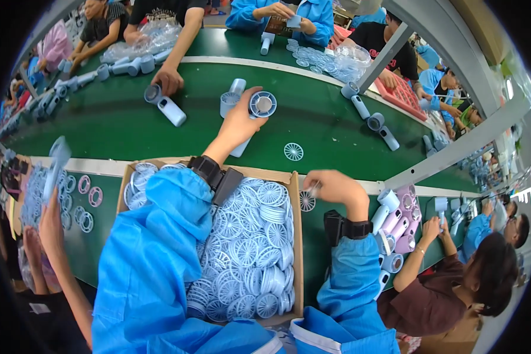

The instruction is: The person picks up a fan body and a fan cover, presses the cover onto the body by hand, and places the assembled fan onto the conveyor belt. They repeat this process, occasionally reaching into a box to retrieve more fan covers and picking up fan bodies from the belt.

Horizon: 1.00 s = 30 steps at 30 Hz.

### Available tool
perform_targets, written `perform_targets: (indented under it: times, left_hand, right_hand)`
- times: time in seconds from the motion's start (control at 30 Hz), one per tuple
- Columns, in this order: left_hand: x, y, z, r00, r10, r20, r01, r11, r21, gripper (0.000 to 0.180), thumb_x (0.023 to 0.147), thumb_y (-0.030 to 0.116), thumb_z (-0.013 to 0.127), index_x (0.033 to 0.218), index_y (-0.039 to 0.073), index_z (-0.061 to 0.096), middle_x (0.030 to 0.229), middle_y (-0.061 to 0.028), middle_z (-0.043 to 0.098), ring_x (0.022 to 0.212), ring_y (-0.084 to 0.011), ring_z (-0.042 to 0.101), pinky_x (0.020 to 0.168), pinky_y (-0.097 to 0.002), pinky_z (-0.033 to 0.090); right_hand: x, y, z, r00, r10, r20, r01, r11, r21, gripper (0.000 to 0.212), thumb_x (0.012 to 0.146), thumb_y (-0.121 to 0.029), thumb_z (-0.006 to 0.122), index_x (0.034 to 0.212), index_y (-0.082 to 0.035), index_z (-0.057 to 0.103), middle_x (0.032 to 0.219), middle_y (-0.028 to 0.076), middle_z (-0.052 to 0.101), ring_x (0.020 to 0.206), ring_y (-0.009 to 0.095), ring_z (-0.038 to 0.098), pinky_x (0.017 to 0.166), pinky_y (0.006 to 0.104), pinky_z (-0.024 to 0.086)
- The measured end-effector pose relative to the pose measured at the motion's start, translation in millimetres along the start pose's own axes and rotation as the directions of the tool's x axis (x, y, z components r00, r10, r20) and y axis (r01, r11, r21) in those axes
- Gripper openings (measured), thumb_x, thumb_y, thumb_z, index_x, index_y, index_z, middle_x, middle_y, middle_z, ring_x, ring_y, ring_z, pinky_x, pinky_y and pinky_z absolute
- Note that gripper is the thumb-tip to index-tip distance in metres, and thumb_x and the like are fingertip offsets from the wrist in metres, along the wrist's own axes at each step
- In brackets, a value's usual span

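View from the head camera over a green table (pixel 118 127) that runs as a conveyor between workers. The left hand (pixel 239 121) reaches out over the middle of the table, its fingers closed around a pale blue handheld fan (pixel 259 109), whose round head faces up and whose handle points back toward the near edge. The right hand (pixel 331 186) hovers at the near edge of the table, fingers pinched together on a small thin piece too blurred to identify; a loose white fan grille (pixel 307 202) lies just beside it on the table. A second loose grille (pixel 293 151) lies farther out, near the middle. Against the near edge, under both blue sleeves, stands a cardboard box (pixel 295 236) filled with pale blue round grilles (pixel 248 248). More blue fans (pixel 168 106) lie scattered along the far half of the table, one under another person's hand (pixel 168 79). At the near right corner, a seated person's hand (pixel 433 227) rests beside upright blue and lilac fans (pixel 395 227). At the near left edge, lilac rings (pixel 88 194) lie flat on the table.
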State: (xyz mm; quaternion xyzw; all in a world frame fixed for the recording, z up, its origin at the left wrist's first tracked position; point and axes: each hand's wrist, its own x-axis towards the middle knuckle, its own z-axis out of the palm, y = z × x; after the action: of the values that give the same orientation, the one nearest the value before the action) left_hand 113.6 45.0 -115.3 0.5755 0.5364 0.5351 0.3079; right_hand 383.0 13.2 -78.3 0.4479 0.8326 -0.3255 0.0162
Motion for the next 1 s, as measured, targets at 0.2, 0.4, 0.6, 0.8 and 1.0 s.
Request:
perform_targets:
  times: [0.2,0.4,0.6,0.8,1.0]
  left_hand:
    - [1,-2,5,0.999,0.004,0.047,-0.003,1.0,-0.025,0.065,0.076,0.005,0.067,0.135,0.013,0.041,0.109,-0.0094,0.062,0.066,-0.0157,0.063,0.064,-0.0297,0.052]
    - [0,-8,4,1.0,0.023,0.007,-0.023,0.999,0.025,0.064,0.075,0.015,0.07,0.133,0.016,0.043,0.106,-0.0158,0.065,0.082,-0.0315,0.068,0.075,-0.0379,0.053]
    - [5,-7,2,0.998,0.065,0.005,-0.065,0.995,0.075,0.066,0.075,0.009,0.069,0.135,0.015,0.041,0.106,-0.0102,0.065,0.065,-0.0175,0.065,0.066,-0.0309,0.053]
    - [-1,-10,5,0.997,0.071,0.002,-0.071,0.993,0.093,0.066,0.075,0.011,0.069,0.135,0.015,0.041,0.106,-0.0109,0.065,0.066,-0.0187,0.066,0.067,-0.0317,0.053]
    - [-1,-10,2,0.999,0.042,0.02,-0.045,0.989,0.139,0.067,0.076,0.012,0.069,0.135,0.016,0.04,0.106,-0.0115,0.065,0.066,-0.0193,0.066,0.067,-0.0325,0.053]
  right_hand:
    - [10,0,71,0.985,-0.143,-0.101,0.061,0.819,-0.571,0.034,0.076,-0.016,0.065,0.108,-0.005,0.063,0.107,0.016,0.062,0.106,0.034,0.051,0.087,0.0386,0.044]
    - [10,-3,58,0.999,0.03,0.013,-0.022,0.918,-0.395,0.036,0.076,-0.016,0.064,0.111,-0.006,0.061,0.105,0.019,0.061,0.1,0.038,0.048,0.086,0.0429,0.043]
    - [15,-13,58,0.997,0.017,-0.075,-0.048,0.898,-0.437,0.032,0.076,-0.018,0.064,0.107,-0.008,0.063,0.102,0.016,0.061,0.095,0.035,0.048,0.083,0.0421,0.043]
    - [20,-10,50,0.996,-0.064,0.069,0.087,0.907,-0.413,0.028,0.075,-0.016,0.065,0.101,-0.006,0.064,0.102,0.016,0.06,0.096,0.037,0.05,0.083,0.042,0.044]
    - [16,-29,48,1.0,-0.004,-0.002,0.003,0.917,-0.4,0.028,0.077,-0.016,0.064,0.102,-0.005,0.061,0.098,0.019,0.057,0.094,0.038,0.053,0.083,0.0436,0.045]
